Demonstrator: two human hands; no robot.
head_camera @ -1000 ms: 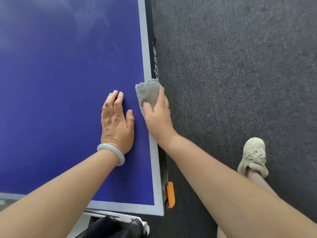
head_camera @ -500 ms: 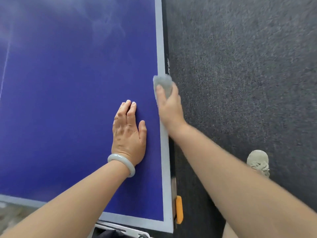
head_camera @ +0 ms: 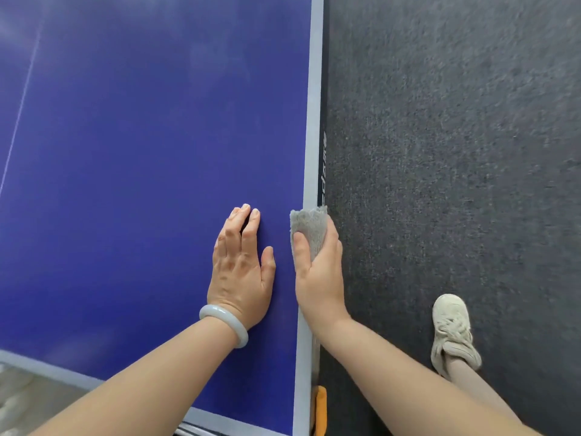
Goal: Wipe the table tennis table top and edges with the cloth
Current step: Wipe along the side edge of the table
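The right hand [head_camera: 319, 272] grips the grey cloth [head_camera: 309, 226] over the table tennis table [head_camera: 141, 136]'s right edge, the cloth's long axis pointing away along it, while the left hand [head_camera: 240, 272] rests flat.

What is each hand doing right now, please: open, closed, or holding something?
Left hand: open, flat on the blue table tennis table top.
Right hand: closed on the grey textured cloth at the table's pale side edge.

We get one head cam only, looking steeply down, close over the table [head_camera: 125, 184] right edge and carpet [head_camera: 440, 152].
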